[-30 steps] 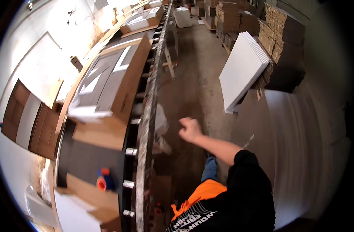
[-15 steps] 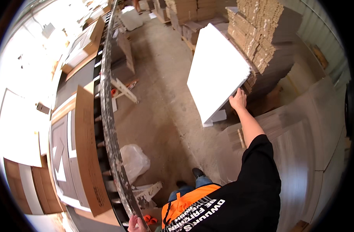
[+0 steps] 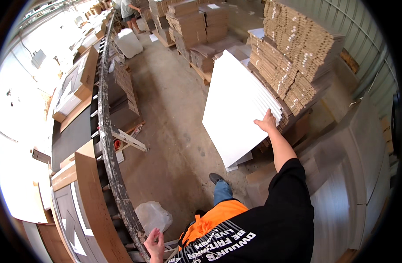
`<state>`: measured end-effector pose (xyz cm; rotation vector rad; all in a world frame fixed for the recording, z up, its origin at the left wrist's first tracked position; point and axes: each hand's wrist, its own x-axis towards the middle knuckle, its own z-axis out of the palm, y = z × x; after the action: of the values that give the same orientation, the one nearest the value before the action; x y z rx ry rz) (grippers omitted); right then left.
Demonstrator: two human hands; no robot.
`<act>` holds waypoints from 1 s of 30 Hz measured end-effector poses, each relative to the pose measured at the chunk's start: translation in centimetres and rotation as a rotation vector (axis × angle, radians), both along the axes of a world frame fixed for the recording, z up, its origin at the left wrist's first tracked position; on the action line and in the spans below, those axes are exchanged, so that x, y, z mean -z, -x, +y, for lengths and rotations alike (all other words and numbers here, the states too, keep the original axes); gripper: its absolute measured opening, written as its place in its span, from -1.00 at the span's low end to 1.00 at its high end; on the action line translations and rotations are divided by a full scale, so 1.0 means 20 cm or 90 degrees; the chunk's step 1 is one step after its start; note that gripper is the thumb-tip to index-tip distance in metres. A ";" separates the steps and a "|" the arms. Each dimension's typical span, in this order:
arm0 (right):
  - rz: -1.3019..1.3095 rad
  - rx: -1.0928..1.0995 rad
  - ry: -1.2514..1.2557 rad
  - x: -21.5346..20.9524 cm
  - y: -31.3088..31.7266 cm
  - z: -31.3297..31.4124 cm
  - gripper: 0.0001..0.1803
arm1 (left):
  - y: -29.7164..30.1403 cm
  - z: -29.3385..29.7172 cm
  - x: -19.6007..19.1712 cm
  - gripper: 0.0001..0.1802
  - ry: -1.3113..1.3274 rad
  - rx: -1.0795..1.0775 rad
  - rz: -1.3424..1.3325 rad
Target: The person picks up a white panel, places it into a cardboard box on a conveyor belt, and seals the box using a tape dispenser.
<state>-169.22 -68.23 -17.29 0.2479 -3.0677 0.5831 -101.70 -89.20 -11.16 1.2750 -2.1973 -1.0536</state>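
My right hand [image 3: 267, 122] grips the upper right edge of a large white panel [image 3: 236, 109]. The panel leans tilted against a stack of several similar white sheets, with tall stacks of brown cardboard pieces [image 3: 297, 57] behind it. My left hand [image 3: 155, 243] hangs low beside the long roller conveyor [image 3: 105, 131], fingers loosely apart and holding nothing. An open flat cardboard box with a grey panel inside [image 3: 84, 215] lies on the conveyor close to that hand.
More open boxes [image 3: 76, 85] lie along the conveyor to the far end. A white plastic bag [image 3: 153, 215] sits on the concrete floor. Pallets of brown cartons [image 3: 196, 26] stand at the back, where another person [image 3: 130, 9] works. Grey flat panels [image 3: 363, 166] are stacked on my right.
I have turned from the conveyor toward the stacks on the right. My right hand reached out and took hold of the white panel's edge; my left hand dropped low beside the conveyor.
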 end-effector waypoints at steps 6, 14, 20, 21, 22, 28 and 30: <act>-0.240 0.026 -0.071 -0.08 -0.10 -0.19 0.15 | 0.46 -0.05 0.07 -0.64 -0.099 -0.085 0.010; -0.285 -0.073 -0.108 -0.06 -0.10 -0.21 -0.21 | 1.14 -0.22 -0.10 -0.66 -0.082 0.043 -0.011; -0.228 -0.148 0.224 -0.25 -0.05 -0.32 -0.33 | 1.49 -0.27 0.11 -0.56 -0.442 0.026 0.069; -0.288 -0.165 0.336 -0.35 -0.01 -0.30 -0.37 | 1.57 -0.28 0.15 -0.49 -0.514 0.019 0.092; -0.308 -0.158 0.443 -0.53 -0.02 -0.30 -0.42 | 1.64 -0.30 0.17 -0.33 -0.659 -0.065 0.107; -0.306 -0.162 0.806 -0.92 -0.03 -0.27 -0.22 | 2.17 -0.31 0.20 0.19 -1.025 -0.041 0.388; -0.351 -0.174 0.913 -0.85 -0.12 -0.30 -0.10 | 2.33 -0.37 -0.10 0.10 -0.864 0.159 0.649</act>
<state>-166.80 -74.30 -0.25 0.4658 -2.0713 2.8689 -148.26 -96.55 -9.22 0.4504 -0.7124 -2.6791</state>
